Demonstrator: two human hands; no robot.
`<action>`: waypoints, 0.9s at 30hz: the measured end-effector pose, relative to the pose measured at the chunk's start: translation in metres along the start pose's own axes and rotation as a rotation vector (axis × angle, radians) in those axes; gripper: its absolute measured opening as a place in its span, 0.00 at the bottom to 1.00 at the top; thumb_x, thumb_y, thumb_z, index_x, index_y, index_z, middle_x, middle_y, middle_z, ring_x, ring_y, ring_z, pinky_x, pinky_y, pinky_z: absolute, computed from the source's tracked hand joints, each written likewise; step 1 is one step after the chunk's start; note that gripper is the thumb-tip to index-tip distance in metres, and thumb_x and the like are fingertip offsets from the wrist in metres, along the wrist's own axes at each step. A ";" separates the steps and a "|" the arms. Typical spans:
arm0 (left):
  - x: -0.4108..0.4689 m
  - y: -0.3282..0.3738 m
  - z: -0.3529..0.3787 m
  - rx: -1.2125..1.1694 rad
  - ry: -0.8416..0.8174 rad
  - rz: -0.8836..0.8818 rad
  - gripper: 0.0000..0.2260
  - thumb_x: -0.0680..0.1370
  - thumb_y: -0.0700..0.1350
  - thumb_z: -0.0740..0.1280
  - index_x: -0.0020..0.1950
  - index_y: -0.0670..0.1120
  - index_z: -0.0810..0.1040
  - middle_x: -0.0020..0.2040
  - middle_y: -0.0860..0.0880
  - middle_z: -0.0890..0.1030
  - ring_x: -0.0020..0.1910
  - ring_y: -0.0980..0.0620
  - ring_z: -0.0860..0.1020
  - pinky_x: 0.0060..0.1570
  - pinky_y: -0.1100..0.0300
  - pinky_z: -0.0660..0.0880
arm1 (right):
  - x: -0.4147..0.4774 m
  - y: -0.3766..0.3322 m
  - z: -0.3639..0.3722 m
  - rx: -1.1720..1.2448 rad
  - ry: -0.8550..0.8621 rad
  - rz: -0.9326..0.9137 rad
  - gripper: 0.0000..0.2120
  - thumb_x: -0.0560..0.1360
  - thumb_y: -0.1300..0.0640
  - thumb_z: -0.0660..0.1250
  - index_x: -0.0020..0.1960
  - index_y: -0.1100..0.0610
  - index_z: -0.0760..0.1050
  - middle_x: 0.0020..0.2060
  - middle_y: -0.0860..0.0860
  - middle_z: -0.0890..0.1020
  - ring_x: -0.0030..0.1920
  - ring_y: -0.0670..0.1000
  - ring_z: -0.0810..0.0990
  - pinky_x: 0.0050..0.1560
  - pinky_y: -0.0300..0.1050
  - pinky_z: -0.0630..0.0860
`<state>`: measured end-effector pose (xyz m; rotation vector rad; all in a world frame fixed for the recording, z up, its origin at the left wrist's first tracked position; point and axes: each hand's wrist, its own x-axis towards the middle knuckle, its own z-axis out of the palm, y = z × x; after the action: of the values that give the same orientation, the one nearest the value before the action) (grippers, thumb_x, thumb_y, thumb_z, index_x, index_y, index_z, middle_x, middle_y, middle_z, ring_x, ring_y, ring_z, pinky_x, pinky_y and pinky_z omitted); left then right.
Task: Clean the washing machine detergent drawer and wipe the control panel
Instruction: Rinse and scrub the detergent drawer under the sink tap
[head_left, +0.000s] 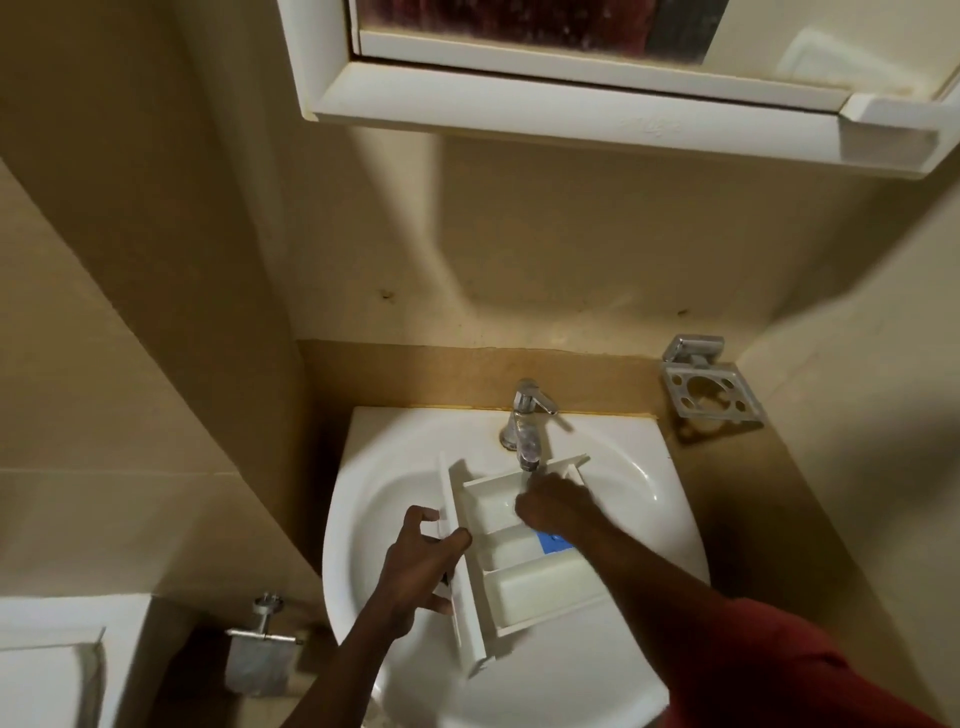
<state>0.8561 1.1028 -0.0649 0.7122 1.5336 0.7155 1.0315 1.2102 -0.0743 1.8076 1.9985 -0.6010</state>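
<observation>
A white detergent drawer (524, 582) with several compartments lies across the white sink (395, 467), under the chrome tap (527, 426). Water runs from the tap into the far compartment. My left hand (421, 561) grips the drawer's front panel at its left side. My right hand (550, 506) is inside the far compartment, fingers curled down on its floor under the stream; what it holds, if anything, is hidden. A blue piece (553, 543) of the drawer shows just below my right wrist.
A white mirror cabinet (571, 88) hangs overhead. A chrome toothbrush holder (709, 384) is fixed to the wall at the right. A toilet roll holder (262, 649) and part of a white fixture (47, 665) sit low at the left.
</observation>
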 end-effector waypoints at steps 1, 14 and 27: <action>0.000 0.000 0.000 -0.008 0.006 -0.007 0.23 0.65 0.55 0.70 0.57 0.52 0.70 0.42 0.41 0.82 0.38 0.45 0.82 0.35 0.42 0.82 | -0.006 -0.012 0.002 0.035 -0.042 -0.091 0.19 0.79 0.53 0.54 0.65 0.59 0.72 0.64 0.59 0.76 0.63 0.61 0.75 0.63 0.54 0.72; -0.021 0.013 -0.017 -0.068 -0.084 -0.089 0.41 0.73 0.51 0.72 0.77 0.59 0.49 0.52 0.40 0.78 0.42 0.38 0.83 0.41 0.35 0.81 | -0.037 0.076 0.023 0.630 0.225 0.213 0.35 0.63 0.33 0.74 0.63 0.50 0.70 0.59 0.51 0.74 0.59 0.53 0.75 0.59 0.47 0.73; -0.043 0.026 -0.058 -0.092 -0.202 -0.174 0.33 0.67 0.68 0.71 0.66 0.56 0.65 0.46 0.36 0.81 0.41 0.38 0.84 0.43 0.43 0.81 | -0.039 0.096 0.022 1.000 -0.309 0.032 0.28 0.62 0.31 0.74 0.53 0.49 0.81 0.54 0.52 0.84 0.56 0.53 0.81 0.58 0.48 0.74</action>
<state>0.8024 1.0830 -0.0140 0.5569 1.3505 0.5615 1.1312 1.1739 -0.0771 2.0127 1.5287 -1.9813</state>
